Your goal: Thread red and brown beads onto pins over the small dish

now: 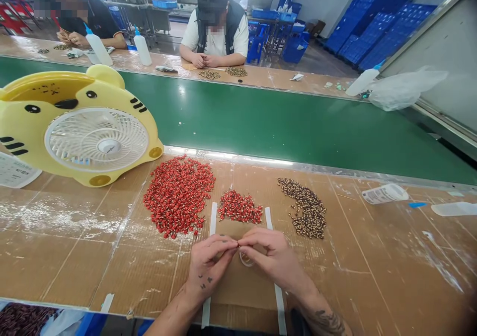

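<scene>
My left hand (210, 261) and my right hand (270, 256) meet at the fingertips above a cardboard mat on the table. Both pinch a small item (237, 245), too small to identify and mostly hidden by my fingers. Just below my right fingers lies a clear ring (246, 259), partly covered by them. Beyond my hands are a small heap of red beads (239, 208), a larger red heap (178, 196) to its left, and a heap of brown and cream beads (305, 208) to the right.
White tape strips (213, 219) edge the mat. A yellow tiger-shaped fan (89, 127) stands at the left, and a plastic bottle (454, 209) lies at the right. A green conveyor belt (238, 117) separates me from a co-worker (214, 40) across it.
</scene>
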The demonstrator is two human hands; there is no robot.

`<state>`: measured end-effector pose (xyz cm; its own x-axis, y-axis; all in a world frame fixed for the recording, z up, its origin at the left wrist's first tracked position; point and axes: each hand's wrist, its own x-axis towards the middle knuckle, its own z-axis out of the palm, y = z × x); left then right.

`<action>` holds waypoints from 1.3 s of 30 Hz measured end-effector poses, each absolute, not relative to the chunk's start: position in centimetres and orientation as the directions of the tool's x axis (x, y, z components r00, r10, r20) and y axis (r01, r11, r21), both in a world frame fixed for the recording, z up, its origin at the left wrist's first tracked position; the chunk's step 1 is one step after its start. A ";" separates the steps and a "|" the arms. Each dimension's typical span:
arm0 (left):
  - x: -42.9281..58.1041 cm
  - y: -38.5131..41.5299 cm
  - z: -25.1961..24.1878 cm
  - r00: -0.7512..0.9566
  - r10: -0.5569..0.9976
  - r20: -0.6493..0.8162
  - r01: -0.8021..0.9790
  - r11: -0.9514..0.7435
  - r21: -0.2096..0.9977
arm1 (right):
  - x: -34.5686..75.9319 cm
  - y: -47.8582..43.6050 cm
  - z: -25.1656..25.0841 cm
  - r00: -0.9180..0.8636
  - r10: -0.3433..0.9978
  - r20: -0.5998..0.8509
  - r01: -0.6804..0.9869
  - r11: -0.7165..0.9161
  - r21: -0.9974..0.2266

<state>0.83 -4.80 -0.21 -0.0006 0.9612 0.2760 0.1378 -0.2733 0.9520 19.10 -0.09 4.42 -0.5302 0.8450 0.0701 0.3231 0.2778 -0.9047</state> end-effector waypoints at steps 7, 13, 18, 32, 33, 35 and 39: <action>1.0 -5.0 -0.3 -0.043 0.987 0.154 0.164 -0.145 0.976 | 19.5 0.0 4.9 -0.539 0.842 0.010 0.368 0.246 -0.897; 1.1 -5.2 -1.0 -0.084 0.985 0.152 0.122 -0.141 0.982 | 18.7 -0.3 5.0 -0.498 0.866 -0.036 0.405 0.196 -0.893; 1.0 -5.1 -1.3 -0.127 0.986 0.110 0.125 -0.094 0.988 | 18.0 0.0 5.0 -0.485 0.874 -0.019 0.445 0.229 -0.866; -0.5 -4.1 0.4 0.004 0.981 0.194 0.320 -0.185 0.929 | 20.9 3.3 4.8 -0.352 0.935 0.053 0.561 0.256 -0.787; -0.9 -3.8 0.5 0.005 0.979 0.202 0.392 -0.188 0.901 | 21.3 4.1 4.6 -0.315 0.947 0.058 0.593 0.244 -0.768; -1.2 -3.0 0.8 0.000 0.975 0.221 0.507 -0.191 0.840 | 21.9 5.5 3.9 -0.283 0.957 0.066 0.642 0.240 -0.728; 0.2 -0.9 0.9 0.082 0.958 0.274 0.689 -0.253 0.679 | 21.8 7.0 2.5 -0.309 0.948 0.072 0.664 0.270 -0.697</action>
<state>0.23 -0.94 0.88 0.0824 0.9582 0.2740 0.6889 -0.2535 0.6791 21.84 6.97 2.46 -0.3090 0.9483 0.0723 0.6640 0.2695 -0.6975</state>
